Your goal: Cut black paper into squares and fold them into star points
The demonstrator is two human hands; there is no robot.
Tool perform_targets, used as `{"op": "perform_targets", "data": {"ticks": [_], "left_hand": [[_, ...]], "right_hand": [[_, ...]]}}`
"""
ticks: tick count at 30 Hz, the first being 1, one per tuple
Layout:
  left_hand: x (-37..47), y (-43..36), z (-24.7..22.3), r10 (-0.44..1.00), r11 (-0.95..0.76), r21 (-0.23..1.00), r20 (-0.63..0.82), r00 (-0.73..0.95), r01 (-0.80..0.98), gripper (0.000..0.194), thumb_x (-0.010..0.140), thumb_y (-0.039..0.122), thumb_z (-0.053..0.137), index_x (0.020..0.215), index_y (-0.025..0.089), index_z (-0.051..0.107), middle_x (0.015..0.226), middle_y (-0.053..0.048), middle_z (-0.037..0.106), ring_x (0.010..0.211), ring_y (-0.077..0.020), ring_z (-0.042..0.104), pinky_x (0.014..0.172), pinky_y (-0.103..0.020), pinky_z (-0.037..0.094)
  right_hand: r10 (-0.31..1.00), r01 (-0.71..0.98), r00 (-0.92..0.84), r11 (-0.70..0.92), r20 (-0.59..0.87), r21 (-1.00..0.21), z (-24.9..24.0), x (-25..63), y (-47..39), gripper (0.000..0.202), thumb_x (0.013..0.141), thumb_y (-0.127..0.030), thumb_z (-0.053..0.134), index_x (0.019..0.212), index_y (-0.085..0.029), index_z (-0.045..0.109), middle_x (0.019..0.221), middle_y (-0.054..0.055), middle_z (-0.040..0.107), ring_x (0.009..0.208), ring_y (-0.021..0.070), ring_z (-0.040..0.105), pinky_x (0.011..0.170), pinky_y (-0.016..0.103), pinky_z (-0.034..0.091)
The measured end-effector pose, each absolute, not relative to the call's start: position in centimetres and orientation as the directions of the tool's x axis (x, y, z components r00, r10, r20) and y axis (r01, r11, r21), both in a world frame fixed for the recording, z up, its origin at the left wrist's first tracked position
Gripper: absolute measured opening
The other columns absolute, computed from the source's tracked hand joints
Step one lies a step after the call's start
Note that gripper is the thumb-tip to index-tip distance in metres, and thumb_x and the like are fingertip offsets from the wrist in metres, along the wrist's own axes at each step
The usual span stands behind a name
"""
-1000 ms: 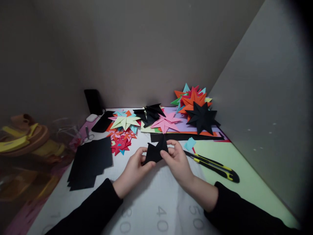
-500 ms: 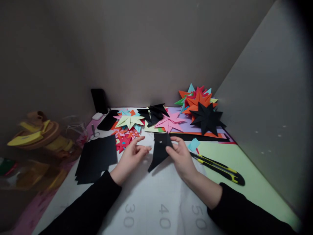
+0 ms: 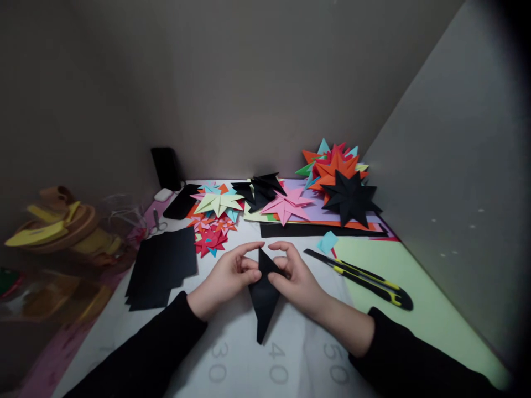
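Note:
A folded piece of black paper (image 3: 264, 296), long and pointed at both ends, is held upright between my two hands above the white mat. My left hand (image 3: 232, 273) pinches its left edge, thumb on the near face. On the right edge, my right hand (image 3: 296, 279) grips it with the thumb in front and fingers behind. To the left lies a stack of black paper sheets (image 3: 160, 265). A black and yellow utility knife (image 3: 365, 282) rests to the right, its blade toward my right hand.
Paper stars (image 3: 218, 204) in several colours lie at the back left; a pink star (image 3: 288, 204) and black folded pieces (image 3: 261, 190) sit mid-back. A black star (image 3: 352, 198) leans on a colourful pile at right. Phone (image 3: 182, 202) and small scissors (image 3: 158, 221) are at left.
My left hand has come in and taken hold of the black folded paper. The paper has turned more upright and moved nearer to me, and my right hand has shifted slightly with it.

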State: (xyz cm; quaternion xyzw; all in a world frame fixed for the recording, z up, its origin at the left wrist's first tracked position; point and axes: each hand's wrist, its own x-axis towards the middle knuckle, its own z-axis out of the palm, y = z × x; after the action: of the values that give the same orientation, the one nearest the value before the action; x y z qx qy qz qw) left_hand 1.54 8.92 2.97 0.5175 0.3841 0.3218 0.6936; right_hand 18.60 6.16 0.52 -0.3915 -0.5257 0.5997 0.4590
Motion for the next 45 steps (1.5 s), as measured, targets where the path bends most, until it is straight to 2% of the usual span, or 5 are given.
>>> {"op": "perform_targets", "data": {"ticks": [6,16,25,32,45], "left_hand": [[1.3,9.1,2.7,0.803,0.306,0.934,-0.149,0.577,-0.186,0.078,0.068,0.026,0.076,0.136,0.024,0.039,0.100,-0.007,0.059,0.082,-0.0139,0.058,0.066,-0.024,0.040],[1.6,8.6,2.6,0.923,0.198,0.977,-0.158,0.351,-0.083,0.036,0.073,0.028,0.069,0.106,0.019,0.058,0.056,0.007,0.050,0.050,-0.0075,0.048,0.051,-0.020,0.036],[0.8,9.5,4.0,0.985,0.136,0.974,-0.112,0.134,-0.183,0.070,0.074,0.030,0.069,0.136,0.017,0.040,0.087,-0.004,0.066,0.082,-0.0157,0.062,0.078,-0.030,0.045],[2.3,8.3,2.4,0.794,0.348,0.937,-0.297,0.531,0.003,0.033,0.059,0.032,0.081,0.069,0.014,0.056,0.059,0.003,0.056,0.053,-0.0072,0.047,0.053,-0.020,0.032],[2.0,8.7,2.3,0.966,0.229,0.954,-0.199,0.165,-0.192,0.029,0.063,0.028,0.077,0.063,0.016,0.051,0.054,0.006,0.053,0.050,-0.0063,0.044,0.053,-0.019,0.032]], "right_hand": [[0.955,-0.201,-0.295,-0.047,0.014,-0.978,0.7,18.9,6.4,0.042,0.076,-0.015,0.052,0.112,-0.026,0.034,0.079,-0.003,0.062,0.066,0.0129,0.060,0.059,0.024,0.042],[0.883,-0.125,-0.469,-0.082,-0.014,-0.989,1.1,18.7,5.9,0.053,0.072,-0.010,0.052,0.120,-0.026,0.035,0.061,-0.010,0.046,0.050,0.0078,0.042,0.049,0.019,0.029],[0.897,-0.236,-0.434,-0.199,-0.080,-0.951,1.2,19.1,6.3,0.054,0.068,-0.013,0.053,0.118,-0.026,0.037,0.059,-0.011,0.046,0.044,0.0067,0.039,0.045,0.018,0.027],[0.937,-0.258,-0.348,-0.127,-0.031,-0.958,0.5,19.2,6.6,0.048,0.073,-0.021,0.059,0.116,-0.025,0.037,0.056,-0.011,0.043,0.042,0.0064,0.037,0.043,0.018,0.028],[0.987,-0.124,-0.158,-0.056,-0.036,-0.991,-0.1,18.4,6.6,0.045,0.076,-0.028,0.063,0.112,-0.025,0.036,0.056,-0.012,0.041,0.046,0.0086,0.038,0.045,0.019,0.030]]}}
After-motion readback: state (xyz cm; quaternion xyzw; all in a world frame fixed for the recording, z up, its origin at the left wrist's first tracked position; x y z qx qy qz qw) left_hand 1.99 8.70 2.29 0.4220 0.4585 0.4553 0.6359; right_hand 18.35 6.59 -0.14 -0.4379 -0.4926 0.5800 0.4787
